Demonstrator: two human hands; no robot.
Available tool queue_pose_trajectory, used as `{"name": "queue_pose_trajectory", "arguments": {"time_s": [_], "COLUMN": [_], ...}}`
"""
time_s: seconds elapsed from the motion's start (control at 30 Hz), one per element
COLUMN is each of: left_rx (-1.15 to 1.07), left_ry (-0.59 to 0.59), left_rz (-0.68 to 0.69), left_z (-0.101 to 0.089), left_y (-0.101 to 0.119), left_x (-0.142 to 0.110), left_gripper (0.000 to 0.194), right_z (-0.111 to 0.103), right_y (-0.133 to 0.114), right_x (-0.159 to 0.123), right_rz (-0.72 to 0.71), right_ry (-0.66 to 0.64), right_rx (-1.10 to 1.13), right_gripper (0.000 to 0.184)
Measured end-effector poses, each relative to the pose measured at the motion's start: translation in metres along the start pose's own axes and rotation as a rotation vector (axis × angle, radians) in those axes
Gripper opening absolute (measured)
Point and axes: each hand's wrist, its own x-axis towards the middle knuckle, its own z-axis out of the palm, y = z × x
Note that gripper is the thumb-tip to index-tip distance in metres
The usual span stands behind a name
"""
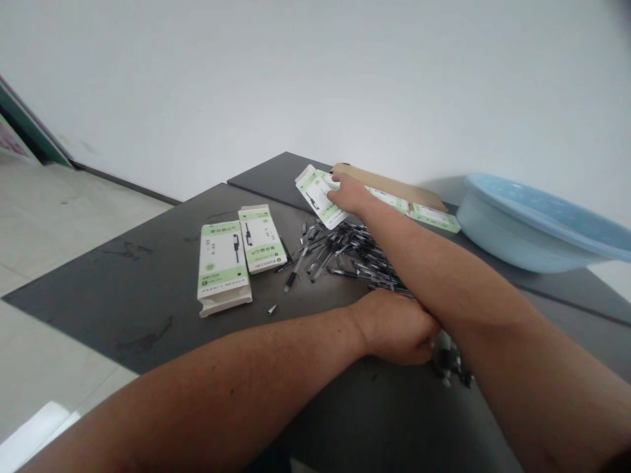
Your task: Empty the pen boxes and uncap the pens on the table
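Over the table (162,276), left hand (400,328) clutches pens (447,360), right hand (351,194) a green-white carton (315,197).

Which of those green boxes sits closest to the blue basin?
The rightmost box, beyond the right forearm, its end beside the basin; the other boxes all lie farther left.

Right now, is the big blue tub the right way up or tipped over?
It's the right way up. The blue tub has its wide, open rim on top and its narrower bottom down.
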Motion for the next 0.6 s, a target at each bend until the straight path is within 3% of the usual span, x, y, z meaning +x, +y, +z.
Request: {"name": "queue_pose_trajectory", "arguments": {"time_s": [0.17,0.27,0.47,0.6], "left_rx": [0.041,0.062,0.082,0.088], "left_ry": [0.001,0.004,0.002,0.102], "left_rz": [-0.001,-0.009,-0.041,-0.061], "left_z": [-0.001,-0.002,-0.005,-0.008], "left_y": [-0.003,-0.004,0.0,-0.002], "left_x": [0.001,0.001,-0.002,-0.003], "left_gripper": [0.027,0.025,0.026,0.025], "right_z": [-0.03,-0.059,-0.118,-0.134], "right_y": [0.01,0.022,0.051,0.062], "right_x": [-0.013,-0.037,-0.133,-0.197], "right_rz": [0.017,0.038,0.135,0.187], "right_ry": [0.102,0.139,0.299,0.331], "right_rx": [0.154,0.327,0.557,0.693], "right_gripper": [0.067,0.068,0.073,0.07]}}
